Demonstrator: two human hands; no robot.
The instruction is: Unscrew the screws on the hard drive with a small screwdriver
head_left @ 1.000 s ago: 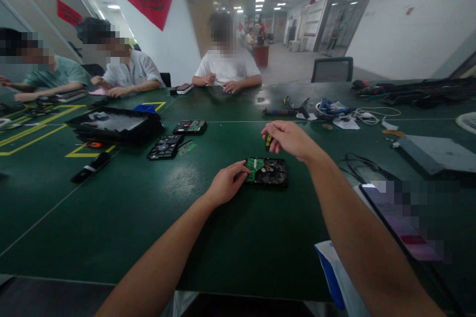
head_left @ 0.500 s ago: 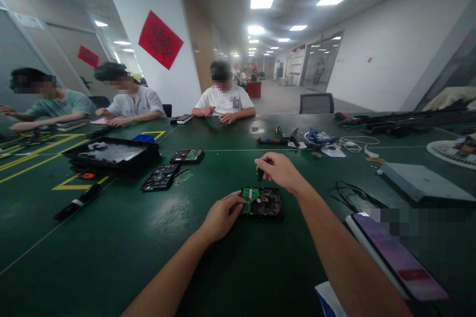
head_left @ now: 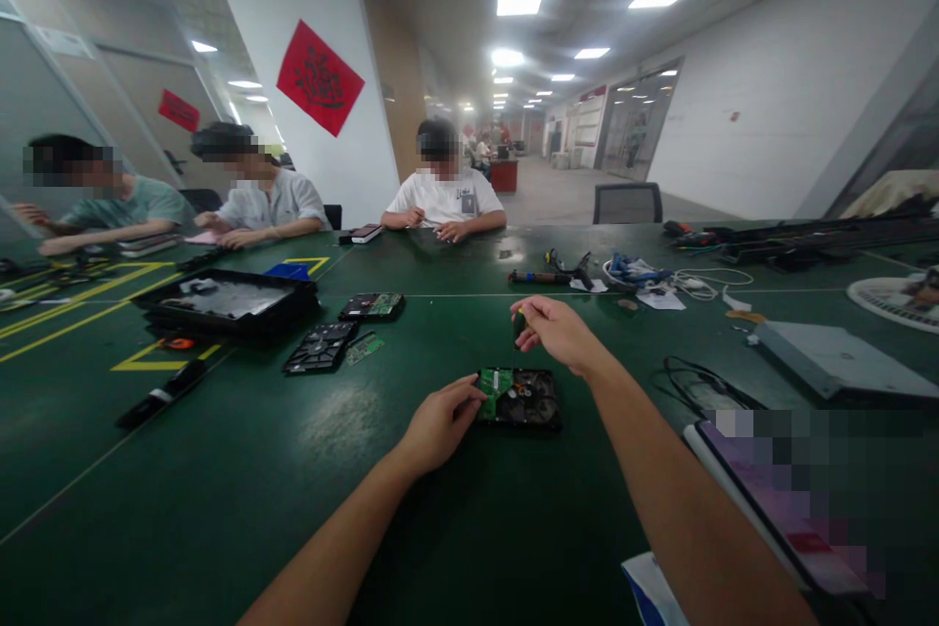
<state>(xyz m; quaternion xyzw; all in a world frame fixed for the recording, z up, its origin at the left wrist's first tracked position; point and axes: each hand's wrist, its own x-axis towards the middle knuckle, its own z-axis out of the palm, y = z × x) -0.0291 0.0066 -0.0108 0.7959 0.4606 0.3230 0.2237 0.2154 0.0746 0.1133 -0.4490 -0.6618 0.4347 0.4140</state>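
In front of me on the table lies a hard drive [head_left: 539, 401], its green circuit board [head_left: 496, 381] facing up on the left part. The left end of the drive is held by my left hand [head_left: 444, 421], fingers on the board's edge and thumb at the near side. Above the drive's far edge, my right hand [head_left: 550, 331] is closed round the handle of a small screwdriver [head_left: 519, 325], dark with yellow. Its thin shaft points down to the board's right edge; I cannot tell whether the tip sits in a screw.
Left of the drive lie two more hard drives [head_left: 319, 347] and a loose circuit board [head_left: 365, 347]; a black tray [head_left: 220, 303] stands beyond. On the right are a grey metal case [head_left: 843, 362], cables [head_left: 696, 381] and a phone [head_left: 784, 509]. Three co-workers sit across the table.
My right hand's fingers have shifted on the screwdriver, and the hand sits slightly higher. The left hand and the drive stay in place. The whole view has moved slightly.
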